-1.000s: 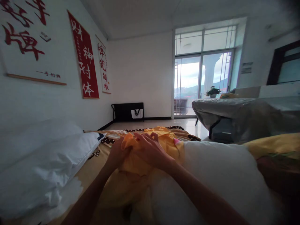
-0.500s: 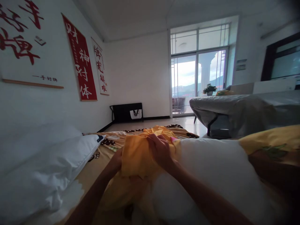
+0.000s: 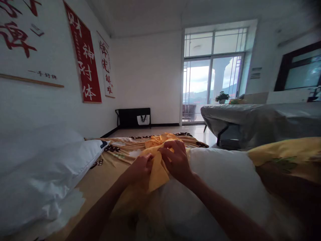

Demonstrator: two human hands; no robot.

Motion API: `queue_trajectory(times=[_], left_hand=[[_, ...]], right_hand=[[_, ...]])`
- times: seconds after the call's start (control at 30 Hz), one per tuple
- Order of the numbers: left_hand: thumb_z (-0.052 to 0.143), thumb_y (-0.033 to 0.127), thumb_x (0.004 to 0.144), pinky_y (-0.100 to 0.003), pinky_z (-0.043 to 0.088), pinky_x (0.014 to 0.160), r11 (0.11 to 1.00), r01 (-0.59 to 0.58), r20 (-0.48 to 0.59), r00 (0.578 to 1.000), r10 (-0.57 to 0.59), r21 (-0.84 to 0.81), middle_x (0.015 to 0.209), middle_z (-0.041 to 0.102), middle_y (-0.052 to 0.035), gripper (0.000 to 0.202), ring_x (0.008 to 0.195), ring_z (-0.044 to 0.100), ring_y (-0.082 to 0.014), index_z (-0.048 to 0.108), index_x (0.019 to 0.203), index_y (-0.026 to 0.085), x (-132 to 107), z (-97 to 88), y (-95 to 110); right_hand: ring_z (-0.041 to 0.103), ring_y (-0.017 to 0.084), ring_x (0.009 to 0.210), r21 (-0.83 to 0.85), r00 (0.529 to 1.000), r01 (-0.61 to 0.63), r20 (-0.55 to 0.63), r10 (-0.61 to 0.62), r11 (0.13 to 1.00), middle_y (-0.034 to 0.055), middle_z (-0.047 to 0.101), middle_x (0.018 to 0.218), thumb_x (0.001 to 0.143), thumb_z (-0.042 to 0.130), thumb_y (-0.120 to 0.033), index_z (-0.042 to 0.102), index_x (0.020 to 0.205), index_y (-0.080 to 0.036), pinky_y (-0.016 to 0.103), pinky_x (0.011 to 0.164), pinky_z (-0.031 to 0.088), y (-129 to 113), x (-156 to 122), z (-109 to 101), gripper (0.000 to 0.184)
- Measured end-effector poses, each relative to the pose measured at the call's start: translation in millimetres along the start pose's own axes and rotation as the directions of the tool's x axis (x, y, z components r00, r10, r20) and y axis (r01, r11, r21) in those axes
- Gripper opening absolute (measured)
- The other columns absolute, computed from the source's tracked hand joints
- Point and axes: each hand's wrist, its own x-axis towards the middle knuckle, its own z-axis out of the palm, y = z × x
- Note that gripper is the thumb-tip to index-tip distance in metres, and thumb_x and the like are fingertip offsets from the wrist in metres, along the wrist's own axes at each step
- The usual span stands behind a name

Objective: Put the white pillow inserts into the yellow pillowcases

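My left hand (image 3: 140, 167) is closed on the near-left part of a yellow pillowcase (image 3: 157, 172), which lies crumpled between my hands. My right hand (image 3: 177, 160) pinches the same cloth a little further right, thumb against fingers. A flap of the pillowcase hangs down between the two hands, and its far part is bunched up beyond them. Right beside my right hand and forearm lies a plain white pillow (image 3: 220, 170). Under everything spreads a tan patterned blanket (image 3: 100, 180) with dark brown and white figures.
More white pillows (image 3: 50, 177) lie at the left against the wall. Yellow printed fabric (image 3: 288, 152) sits at the right. Beyond the bed stand a plastic-covered table (image 3: 233, 112) and a folded black frame (image 3: 127, 117) with a white bag (image 3: 143, 119).
My hands have come closer together, the left moving right and up. The cloth between them, spread flat and wide before, is now gathered into a narrow flap. The view has shifted slightly.
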Motion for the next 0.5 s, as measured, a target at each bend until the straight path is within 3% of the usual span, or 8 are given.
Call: queue_trajectory(times=[0.1,0.2,0.27,0.33,0.4,0.43,0.5], left_hand=[[0.049,0.029,0.081,-0.028,0.041,0.068,0.994,0.067,0.004,0.998,-0.068,0.089,0.088,0.067,-0.0107,0.017,0.077,0.06,-0.0204,0.058,0.086,0.015,-1,13.2,-9],[0.047,0.026,0.08,-0.029,0.037,0.065,0.986,0.093,0.023,0.995,-0.097,0.139,0.085,0.067,-0.0108,0.015,0.072,0.058,-0.0196,0.057,0.084,0.015,-2,25.0,-19],[0.048,0.025,0.079,-0.028,0.036,0.065,0.987,0.105,0.015,0.994,-0.108,0.12,0.084,0.066,-0.0097,0.014,0.071,0.057,-0.019,0.058,0.083,0.016,-2,27.5,-24],[0.047,0.029,0.078,-0.027,0.037,0.064,0.991,0.121,-0.008,0.993,-0.121,0.064,0.082,0.066,-0.0076,0.018,0.072,0.057,-0.0183,0.058,0.083,0.016,-2,25.9,-26],[0.046,0.036,0.078,-0.026,0.037,0.06,0.984,0.166,-0.053,0.984,-0.169,-0.062,0.076,0.064,-0.0052,0.025,0.069,0.056,-0.0175,0.058,0.081,0.015,-4,22.7,-26],[0.047,0.04,0.077,-0.025,0.037,0.058,0.974,0.181,-0.077,0.978,-0.193,-0.134,0.073,0.063,-0.0041,0.027,0.067,0.055,-0.0171,0.058,0.079,0.015,-5,21.3,-24],[0.048,0.04,0.073,-0.025,0.037,0.056,0.955,0.175,-0.127,0.97,-0.209,-0.24,0.068,0.06,-0.0022,0.027,0.064,0.052,-0.0161,0.057,0.074,0.015,-8,19.8,-19]], right_hand=[[0.044,0.016,0.071,-0.032,0.999,-0.041,-0.015,0.041,0.999,0.0034,0.053,0.07,0.092,0.049,-0.025,0.068,0.076,-0.021,0.03,0.07,0.033,3,-8,4,0.026],[0.051,0.015,0.068,0.12,0.979,-0.194,0.086,0.185,0.974,0.0011,0.057,0.067,0.092,0.046,-0.024,0.067,0.081,-0.022,0.027,0.068,0.037,5,-22,7,0.023],[0.057,0.014,0.067,0.24,0.905,-0.424,0.156,0.397,0.873,0.0006,0.064,0.074,0.089,0.046,-0.025,0.063,0.094,-0.021,0.025,0.064,0.041,3,-38,7,0.018],[0.061,0.014,0.067,0.299,0.754,-0.653,0.172,0.634,0.696,0.0014,0.068,0.08,0.084,0.05,-0.029,0.058,0.099,-0.02,0.023,0.06,0.043,-1,-57,6,0.019],[0.061,0.016,0.066,0.34,0.638,-0.759,0.219,0.738,0.555,0.0022,0.068,0.079,0.078,0.055,-0.035,0.058,0.09,-0.02,0.023,0.057,0.043,-4,-74,5,0.02],[0.06,0.016,0.064,0.365,0.619,-0.775,0.27,0.738,0.517,0.0024,0.067,0.075,0.075,0.057,-0.037,0.058,0.082,-0.019,0.023,0.056,0.043,-5,-81,6,0.019],[0.055,0.016,0.058,0.415,0.624,-0.776,0.392,0.676,0.476,0.0025,0.063,0.065,0.073,0.058,-0.042,0.058,0.069,-0.019,0.024,0.051,0.041,-6,-87,11,0.024]])
